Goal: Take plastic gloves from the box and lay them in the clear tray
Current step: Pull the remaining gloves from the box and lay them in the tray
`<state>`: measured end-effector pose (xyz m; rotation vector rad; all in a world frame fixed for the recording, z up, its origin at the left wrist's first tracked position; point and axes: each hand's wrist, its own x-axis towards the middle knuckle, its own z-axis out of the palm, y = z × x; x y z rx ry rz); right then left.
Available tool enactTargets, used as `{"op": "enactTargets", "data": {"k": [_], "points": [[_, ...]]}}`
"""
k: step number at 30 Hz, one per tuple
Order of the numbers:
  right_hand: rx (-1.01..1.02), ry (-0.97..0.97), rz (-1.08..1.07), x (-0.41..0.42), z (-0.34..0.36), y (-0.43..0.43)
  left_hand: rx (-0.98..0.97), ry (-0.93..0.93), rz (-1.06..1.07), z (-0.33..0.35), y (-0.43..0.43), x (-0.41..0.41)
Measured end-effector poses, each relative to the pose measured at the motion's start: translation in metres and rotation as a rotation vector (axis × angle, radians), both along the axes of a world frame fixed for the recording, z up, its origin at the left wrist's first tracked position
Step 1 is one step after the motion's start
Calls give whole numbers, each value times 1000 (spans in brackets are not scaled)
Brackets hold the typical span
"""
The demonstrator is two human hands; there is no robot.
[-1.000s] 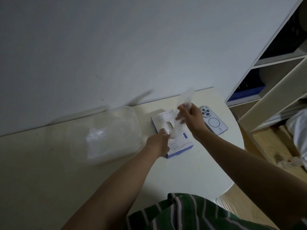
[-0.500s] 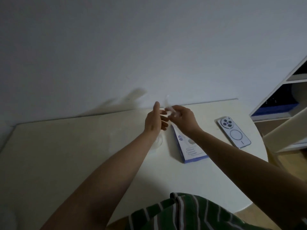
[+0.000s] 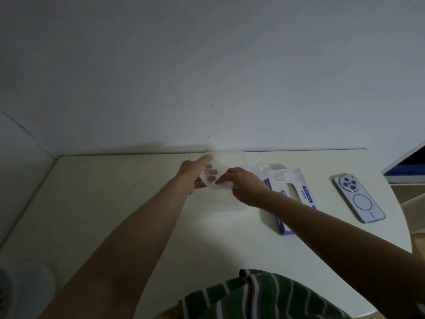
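Fingers (image 3: 221, 182) of the right hand (image 3: 245, 188) are curled tight, pinching the near right edge of a clear plastic glove (image 3: 215, 185). The glove is a blurred, crumpled film held just above the surface (image 3: 115, 203), stretched roughly left to right between the two hands; which end is cuff cannot be told. Fingers (image 3: 211, 172) of the left hand (image 3: 193, 173) reach rightward, fairly straight, thumb uppermost, their tips showing through the film and touching it; whether they pinch it cannot be told. Just right of the right hand lies the white and blue box (image 3: 291, 192), flat, its long axis running from the far edge toward the person, cut-out opening facing up. Further right, apart from the box, a phone (image 3: 358, 199) rests face down, its camera end farthest away. A green striped garment (image 3: 264, 295) fills the bottom edge.
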<state>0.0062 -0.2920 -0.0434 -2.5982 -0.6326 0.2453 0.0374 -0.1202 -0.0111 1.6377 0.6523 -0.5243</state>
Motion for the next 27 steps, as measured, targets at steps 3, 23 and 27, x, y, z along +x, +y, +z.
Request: {"op": "enactTargets", "data": {"k": [3,23,27], "points": [[18,124,100,3,-1,4,98,-120,46,-10,7,3],[115,769,-290,33,-48,56,1035,-312,-1154,-61,20,-4],[109,752,-384,38,-53,55,1024,-302,-1173,-69,23,-4]]}}
